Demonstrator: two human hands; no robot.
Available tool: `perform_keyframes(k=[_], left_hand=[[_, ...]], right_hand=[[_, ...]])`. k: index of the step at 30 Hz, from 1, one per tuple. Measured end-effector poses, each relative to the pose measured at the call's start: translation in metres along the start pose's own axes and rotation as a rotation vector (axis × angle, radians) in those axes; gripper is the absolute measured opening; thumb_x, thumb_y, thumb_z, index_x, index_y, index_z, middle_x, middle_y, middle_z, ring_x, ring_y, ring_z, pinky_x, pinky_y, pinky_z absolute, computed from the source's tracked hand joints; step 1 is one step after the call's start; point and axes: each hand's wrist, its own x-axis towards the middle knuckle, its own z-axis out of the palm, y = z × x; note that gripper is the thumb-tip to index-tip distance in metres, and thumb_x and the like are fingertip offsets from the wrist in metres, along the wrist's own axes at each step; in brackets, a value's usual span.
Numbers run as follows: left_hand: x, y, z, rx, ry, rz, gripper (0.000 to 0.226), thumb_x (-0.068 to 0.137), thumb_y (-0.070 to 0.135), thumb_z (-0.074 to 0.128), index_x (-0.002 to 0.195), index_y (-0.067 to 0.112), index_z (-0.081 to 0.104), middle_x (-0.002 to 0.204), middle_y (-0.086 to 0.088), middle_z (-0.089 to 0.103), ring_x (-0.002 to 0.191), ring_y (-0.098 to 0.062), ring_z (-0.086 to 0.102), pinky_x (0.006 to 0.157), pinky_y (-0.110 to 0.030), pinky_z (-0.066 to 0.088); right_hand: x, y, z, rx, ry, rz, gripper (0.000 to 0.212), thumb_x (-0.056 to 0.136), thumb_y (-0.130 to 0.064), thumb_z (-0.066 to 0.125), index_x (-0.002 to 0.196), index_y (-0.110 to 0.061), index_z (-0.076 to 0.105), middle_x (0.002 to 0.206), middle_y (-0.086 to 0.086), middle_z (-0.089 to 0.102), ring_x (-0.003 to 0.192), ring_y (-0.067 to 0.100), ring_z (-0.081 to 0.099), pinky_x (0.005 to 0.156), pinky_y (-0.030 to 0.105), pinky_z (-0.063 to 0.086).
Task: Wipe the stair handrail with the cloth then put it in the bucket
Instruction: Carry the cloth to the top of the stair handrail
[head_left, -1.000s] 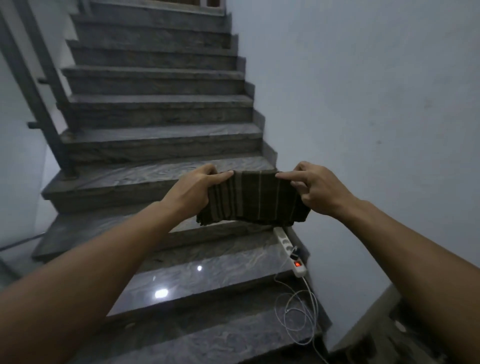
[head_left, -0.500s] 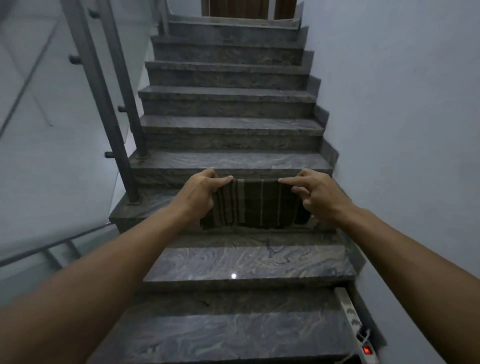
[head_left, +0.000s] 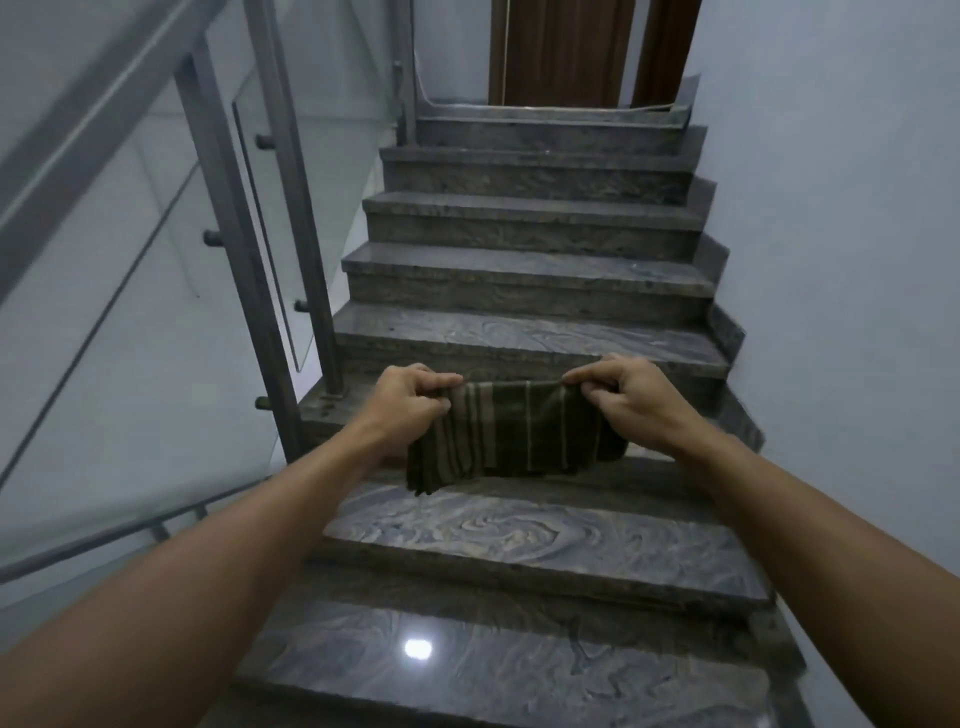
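While both arms reach out over the grey marble stairs (head_left: 519, 525), the left hand (head_left: 410, 402) and right hand (head_left: 623, 397) each pinch a top corner of the dark striped cloth (head_left: 511, 434) between thumb and fingers, stretching it flat in the air. The metal handrail (head_left: 98, 124) slopes at far left, well apart from the cloth.

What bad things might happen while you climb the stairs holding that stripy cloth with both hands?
Both the left hand and right hand pinch the cloth, so neither is free to grab the handrail if a foot slips. The steps look polished and shiny, so they may be slippery. The cloth also hangs loose below the hands and might slip out and drop onto a step.
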Motion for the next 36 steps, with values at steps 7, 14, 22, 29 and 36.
perform_keyframes(k=[7, 14, 22, 29, 36], left_hand=[[0.064, 0.038, -0.054, 0.085, 0.100, -0.007, 0.035, 0.085, 0.007, 0.065, 0.120, 0.009, 0.064, 0.110, -0.001, 0.060, 0.108, -0.019, 0.057, 0.097, -0.037, 0.052], [0.142, 0.051, -0.127, 0.179, 0.206, 0.027, 0.034, 0.085, 0.004, 0.065, 0.119, 0.008, 0.066, 0.106, -0.001, 0.060, 0.105, -0.019, 0.056, 0.099, -0.036, 0.049], [0.232, 0.075, -0.220, 0.215, 0.206, 0.055, 0.033, 0.087, 0.004, 0.063, 0.119, 0.009, 0.064, 0.097, 0.010, 0.056, 0.101, -0.014, 0.055, 0.096, -0.030, 0.049], [0.300, 0.110, -0.279, 0.272, 0.260, 0.082, 0.034, 0.086, 0.004, 0.065, 0.119, 0.008, 0.065, 0.094, 0.007, 0.057, 0.097, -0.014, 0.056, 0.092, -0.027, 0.048], [0.369, 0.130, -0.313, 0.316, 0.317, 0.112, 0.033, 0.085, 0.004, 0.066, 0.118, 0.006, 0.065, 0.097, 0.005, 0.058, 0.097, -0.015, 0.056, 0.088, -0.026, 0.047]], right_hand=[[0.100, -0.028, -0.043, 0.014, -0.057, -0.086, 0.027, 0.088, -0.015, 0.062, 0.115, -0.016, 0.067, 0.106, 0.002, 0.060, 0.103, 0.019, 0.057, 0.090, 0.036, 0.051], [0.213, -0.058, -0.053, -0.024, -0.002, -0.181, 0.026, 0.088, -0.011, 0.063, 0.113, -0.016, 0.069, 0.095, -0.005, 0.056, 0.100, 0.019, 0.055, 0.089, 0.032, 0.047], [0.339, -0.109, -0.078, -0.065, -0.001, -0.223, 0.027, 0.088, -0.013, 0.062, 0.113, -0.022, 0.068, 0.099, -0.002, 0.057, 0.095, 0.017, 0.056, 0.086, 0.035, 0.052], [0.422, -0.142, -0.114, -0.058, 0.004, -0.243, 0.027, 0.089, -0.013, 0.061, 0.114, -0.022, 0.069, 0.098, -0.001, 0.055, 0.093, 0.018, 0.056, 0.086, 0.036, 0.052], [0.501, -0.151, -0.140, -0.057, 0.035, -0.289, 0.028, 0.089, -0.012, 0.061, 0.114, -0.020, 0.069, 0.100, -0.001, 0.057, 0.096, 0.018, 0.055, 0.090, 0.037, 0.052]])
